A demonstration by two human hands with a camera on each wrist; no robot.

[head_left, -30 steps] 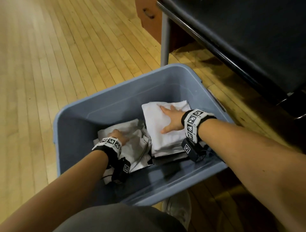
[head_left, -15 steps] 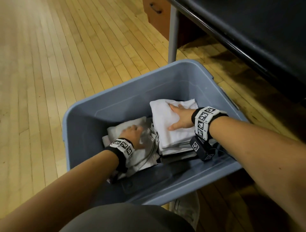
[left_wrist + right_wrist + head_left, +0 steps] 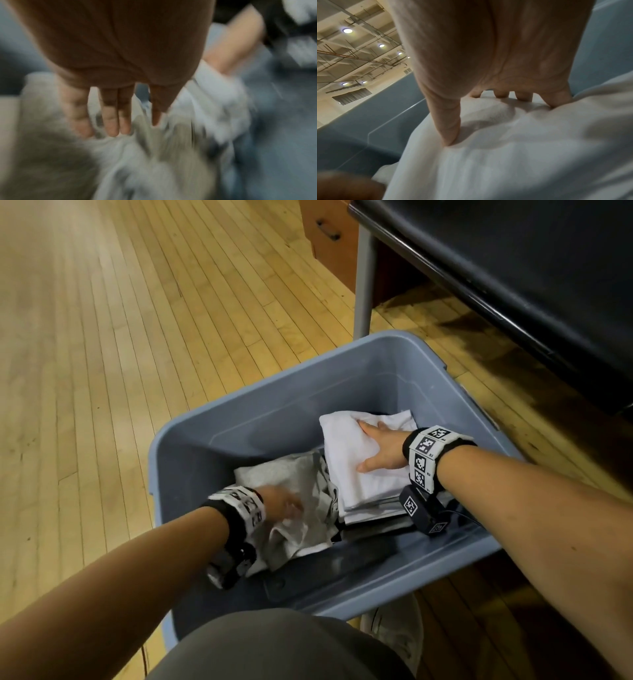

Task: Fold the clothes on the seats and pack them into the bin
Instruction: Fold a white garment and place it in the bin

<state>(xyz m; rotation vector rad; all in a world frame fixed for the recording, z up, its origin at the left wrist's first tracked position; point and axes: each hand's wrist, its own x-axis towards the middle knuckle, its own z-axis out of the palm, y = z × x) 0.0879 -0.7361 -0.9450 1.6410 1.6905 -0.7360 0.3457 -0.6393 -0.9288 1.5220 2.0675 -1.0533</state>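
Note:
A blue-grey plastic bin [image 3: 239, 419] stands on the wooden floor. Inside on the right lies a folded white garment [image 3: 356, 474] on top of a small stack. My right hand [image 3: 380, 446] presses flat on it, fingers straight, as the right wrist view shows with the white garment [image 3: 505, 155] under my right hand [image 3: 496, 108]. On the left of the bin lies a rumpled grey garment [image 3: 308, 508]. My left hand [image 3: 284, 503] is over it, blurred; in the left wrist view my left hand [image 3: 116, 121] has straight fingers over the grey garment [image 3: 120, 155].
A black padded seat [image 3: 513, 278] on a grey metal leg [image 3: 363, 285] stands just behind the bin to the right. A wooden cabinet [image 3: 325, 237] is behind it. My knee [image 3: 274, 648] and a pale shoe [image 3: 397, 631] are at the bin's near side.
My left hand has moved across the grey garment toward the near side of the bin and is blurred by motion. The right hand stays pressed on the white garment.

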